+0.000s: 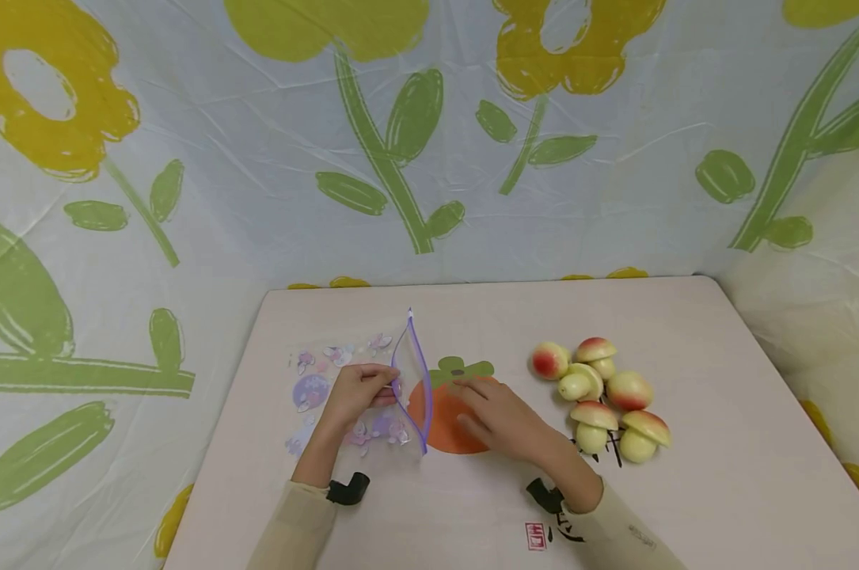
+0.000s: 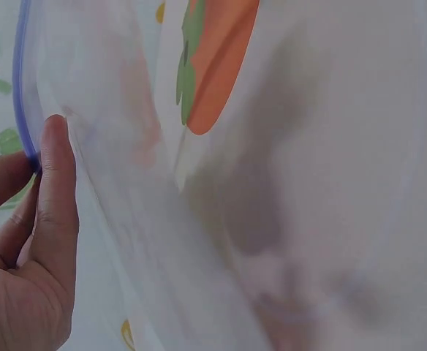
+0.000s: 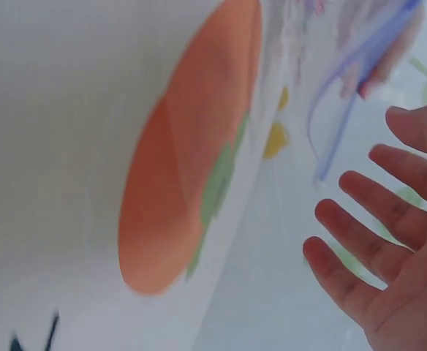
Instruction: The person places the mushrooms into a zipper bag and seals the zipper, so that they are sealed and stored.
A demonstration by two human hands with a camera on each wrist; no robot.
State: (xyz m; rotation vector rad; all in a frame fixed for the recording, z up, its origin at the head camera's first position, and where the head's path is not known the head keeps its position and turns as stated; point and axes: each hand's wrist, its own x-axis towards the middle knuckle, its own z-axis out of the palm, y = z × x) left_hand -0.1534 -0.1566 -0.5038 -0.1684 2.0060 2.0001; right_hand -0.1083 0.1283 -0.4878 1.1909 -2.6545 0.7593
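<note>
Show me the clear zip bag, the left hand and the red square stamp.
Clear zip bag (image 1: 311,393): head view, on its printed panel.
Left hand (image 1: 354,392): head view, on the back of the hand.
Red square stamp (image 1: 536,537): head view, on its middle.

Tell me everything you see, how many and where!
table: one, pale pink, lower part of view
bag: one, clear with purple rim, table's left
mushrooms: four, pale yellow, some red-capped, table's right
round pieces: two, yellow and red, beside the mushrooms
fruit print: one, orange and green, table's middle
stamp: one, red, table's near side
writing: a few strokes, black, by stamp and mushrooms
cloth: count unclear, white, yellow and green, behind and beside table
sleeves: two, cream, bottom of view
wrist gear: two, black, by the sleeves
left grip: one, bare, pinching the bag's rim
right grip: one, bare, over the fruit print
</note>
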